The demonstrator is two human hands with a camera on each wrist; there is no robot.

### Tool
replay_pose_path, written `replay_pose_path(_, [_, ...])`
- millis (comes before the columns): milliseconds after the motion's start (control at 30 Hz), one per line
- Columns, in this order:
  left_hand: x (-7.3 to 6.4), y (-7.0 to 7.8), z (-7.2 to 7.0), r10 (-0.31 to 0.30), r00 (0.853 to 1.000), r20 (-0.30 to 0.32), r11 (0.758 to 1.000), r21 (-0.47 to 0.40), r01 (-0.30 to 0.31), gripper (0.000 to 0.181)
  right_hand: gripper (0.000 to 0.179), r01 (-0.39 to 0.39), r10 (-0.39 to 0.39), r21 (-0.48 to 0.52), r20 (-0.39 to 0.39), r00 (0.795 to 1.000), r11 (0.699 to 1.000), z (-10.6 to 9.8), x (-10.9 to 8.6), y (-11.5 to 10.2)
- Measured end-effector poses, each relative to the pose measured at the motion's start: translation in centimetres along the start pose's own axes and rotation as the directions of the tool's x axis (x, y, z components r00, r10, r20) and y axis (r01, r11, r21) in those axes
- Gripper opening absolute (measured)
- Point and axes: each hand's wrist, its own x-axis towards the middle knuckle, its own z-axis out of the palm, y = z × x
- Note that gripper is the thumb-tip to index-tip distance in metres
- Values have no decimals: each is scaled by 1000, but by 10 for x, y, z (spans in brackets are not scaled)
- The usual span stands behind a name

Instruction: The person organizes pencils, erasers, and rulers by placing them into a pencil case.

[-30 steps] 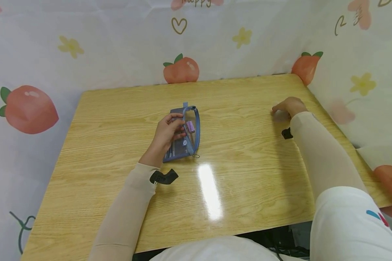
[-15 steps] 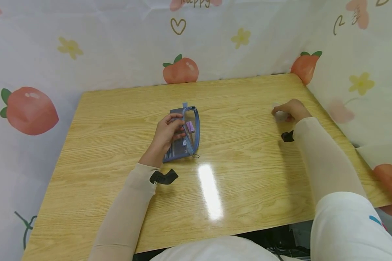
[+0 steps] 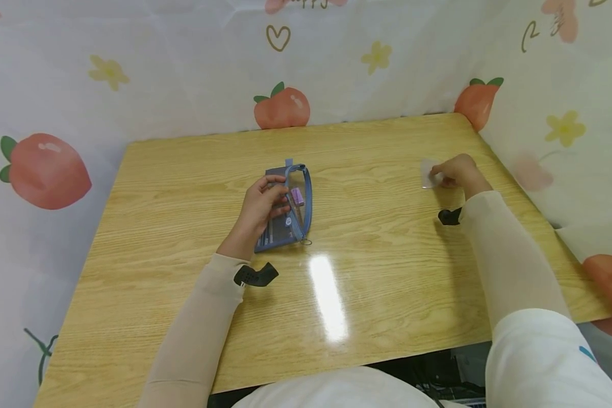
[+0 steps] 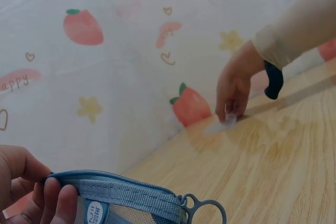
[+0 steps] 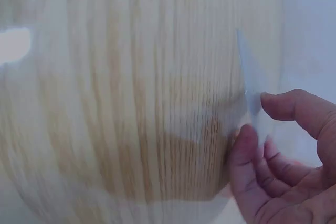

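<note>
A blue mesh zip pouch (image 3: 277, 240) lies on the table at the middle in the head view, its zipped side gaping. My left hand (image 3: 262, 203) pinches the pouch's edge between thumb and fingers; the left wrist view shows the fabric rim (image 4: 131, 190) in that grip. Through the opening shows a small purple-and-white block (image 3: 297, 196). Far to the right, my right hand (image 3: 459, 171) pinches a thin, translucent square sheet (image 3: 426, 171). In the right wrist view the sheet (image 5: 250, 72) stands edge-on between thumb and fingers, close over the wood.
The wooden table (image 3: 367, 226) has a bright light reflection (image 3: 328, 297) near its front. White fruit-patterned cloth (image 3: 331, 68) rises along the back and right side. A metal ring (image 4: 210, 203) hangs at the pouch's zip end.
My right hand has drawn slightly toward me, and the clear sheet, mostly hidden a second ago, now shows in its fingers. My left hand and the pouch stay put.
</note>
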Motion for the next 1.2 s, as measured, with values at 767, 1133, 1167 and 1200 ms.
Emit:
replay_pose_path(767, [0, 0, 0, -7, 1000, -5, 1000, 0, 7, 23, 15, -173, -139, 719, 353, 925, 673, 38, -10, 7])
replay_pose_path(1133, [3, 0, 0, -1, 1000, -13, 1000, -6, 1, 23, 15, -207, -215, 734, 436, 874, 647, 72, -22, -6])
replay_pose_path(1167, [3, 0, 0, -1, 1000, -12, 1000, -4, 1, 23, 15, -217, -216, 734, 446, 869, 643, 75, -22, -8])
replay_pose_path(1200, [3, 0, -1, 0, 1000, -10, 1000, -3, 0, 23, 16, -224, -219, 733, 456, 863, 642, 79, -22, -9])
